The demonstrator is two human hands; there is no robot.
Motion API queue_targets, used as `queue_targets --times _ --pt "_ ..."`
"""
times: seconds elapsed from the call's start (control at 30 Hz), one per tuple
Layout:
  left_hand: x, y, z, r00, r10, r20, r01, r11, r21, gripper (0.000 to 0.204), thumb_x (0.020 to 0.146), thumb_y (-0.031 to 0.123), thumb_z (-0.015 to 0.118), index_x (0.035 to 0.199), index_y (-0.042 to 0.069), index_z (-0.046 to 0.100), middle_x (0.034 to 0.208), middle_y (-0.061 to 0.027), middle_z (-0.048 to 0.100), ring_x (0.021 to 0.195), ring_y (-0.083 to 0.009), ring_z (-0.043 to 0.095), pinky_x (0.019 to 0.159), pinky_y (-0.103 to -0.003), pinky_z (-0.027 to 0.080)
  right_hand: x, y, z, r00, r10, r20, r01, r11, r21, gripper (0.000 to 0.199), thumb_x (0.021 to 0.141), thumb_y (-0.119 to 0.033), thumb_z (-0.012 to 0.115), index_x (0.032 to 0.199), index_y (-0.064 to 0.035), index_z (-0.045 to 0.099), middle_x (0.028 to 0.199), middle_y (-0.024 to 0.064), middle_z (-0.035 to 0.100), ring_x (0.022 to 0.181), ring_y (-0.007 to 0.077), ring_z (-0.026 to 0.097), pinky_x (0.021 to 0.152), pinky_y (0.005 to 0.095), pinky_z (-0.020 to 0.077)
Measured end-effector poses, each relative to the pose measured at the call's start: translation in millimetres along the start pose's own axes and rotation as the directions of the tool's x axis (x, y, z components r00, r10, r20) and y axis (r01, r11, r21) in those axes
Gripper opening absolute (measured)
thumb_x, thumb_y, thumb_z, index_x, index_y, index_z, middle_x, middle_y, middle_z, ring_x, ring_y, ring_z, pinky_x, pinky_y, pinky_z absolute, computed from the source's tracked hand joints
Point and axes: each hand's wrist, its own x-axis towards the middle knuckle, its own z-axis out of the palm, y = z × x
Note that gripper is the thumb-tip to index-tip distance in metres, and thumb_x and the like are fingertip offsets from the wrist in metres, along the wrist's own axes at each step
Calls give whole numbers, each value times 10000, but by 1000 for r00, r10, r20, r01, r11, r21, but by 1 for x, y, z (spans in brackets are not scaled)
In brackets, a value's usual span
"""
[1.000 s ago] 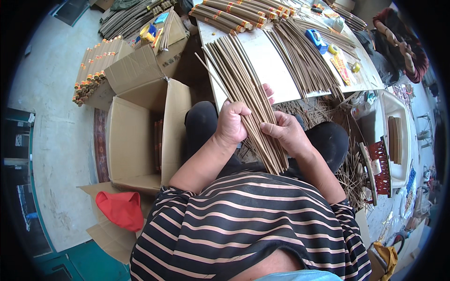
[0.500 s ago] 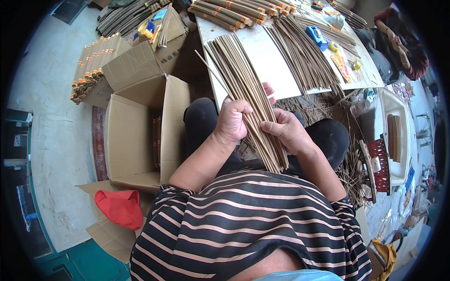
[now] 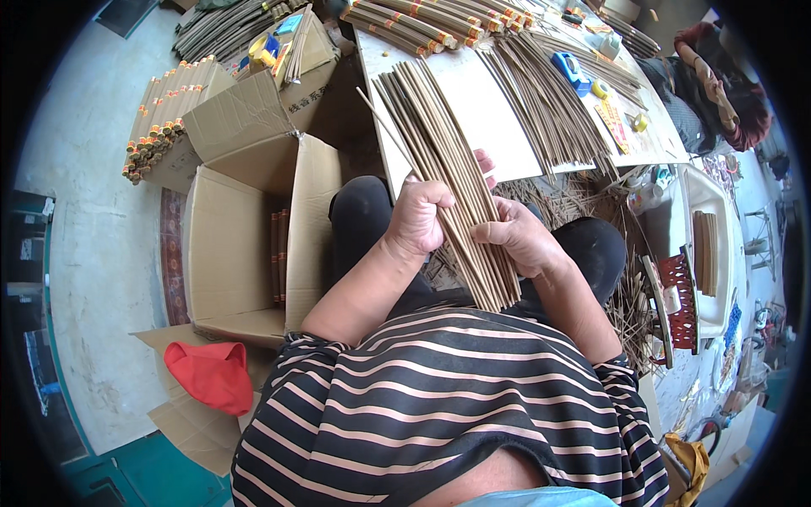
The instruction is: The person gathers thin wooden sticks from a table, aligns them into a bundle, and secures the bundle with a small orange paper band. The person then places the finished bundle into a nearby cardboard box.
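Note:
A bundle of long thin brown incense sticks slants across my lap, its upper end over the near edge of the white table. My left hand is closed round the left side of the bundle, and one stick splays out beyond the others there. From the right, my right hand grips the bundle, thumb on top and the other fingers partly hidden beneath the sticks. More loose incense sticks lie spread on the table, close to a blue tape dispenser.
An open cardboard box with red-labelled bundles stands at my left, a red cloth below it. Wrapped bundles are stacked beyond. Broken sticks litter the floor at right, near a white tub. Another person sits far right.
Both hands keep their hold on the incense sticks, nearly unmoved. My view has shifted very slightly. The other person's hands at far right have moved a little.

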Motion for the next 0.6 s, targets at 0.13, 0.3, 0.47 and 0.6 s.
queue_targets --times 0.13,0.3,0.47,0.6 --pt "3 -4 -14 1000 -18 17 17 998 60 649 630 -1 416 1265 -124 363 1209 -233 510 1142 -349 497 1015 -448 384 4 6 -4 1000 5 -10 -5 1000 18 233 820 -20 585 1039 42 531 858 105 628 715 146 637 670 256 540" --pt "6 -4 -19 995 -97 22 97 995 -17 389 792 13 475 1175 -55 463 1056 -191 572 988 -294 575 897 -422 481 3 0 -6 997 46 57 -42 998 -53 224 847 -49 586 1043 49 538 866 93 628 715 134 632 682 248 536" --pt "6 -1 -12 998 -22 -52 20 999 -33 358 827 -28 509 1174 46 466 936 -148 586 860 -241 593 788 -393 524 6 1 -6 997 23 69 -17 996 -90 243 843 -84 617 1040 42 552 871 79 627 712 110 618 663 233 520" --pt "3 3 -9 995 20 -102 -16 999 35 319 832 -29 504 1142 43 474 900 -137 587 823 -232 591 762 -380 520 8 5 -5 997 -73 -11 68 968 -240 308 826 -108 648 1068 37 524 872 93 624 720 114 610 653 240 510"
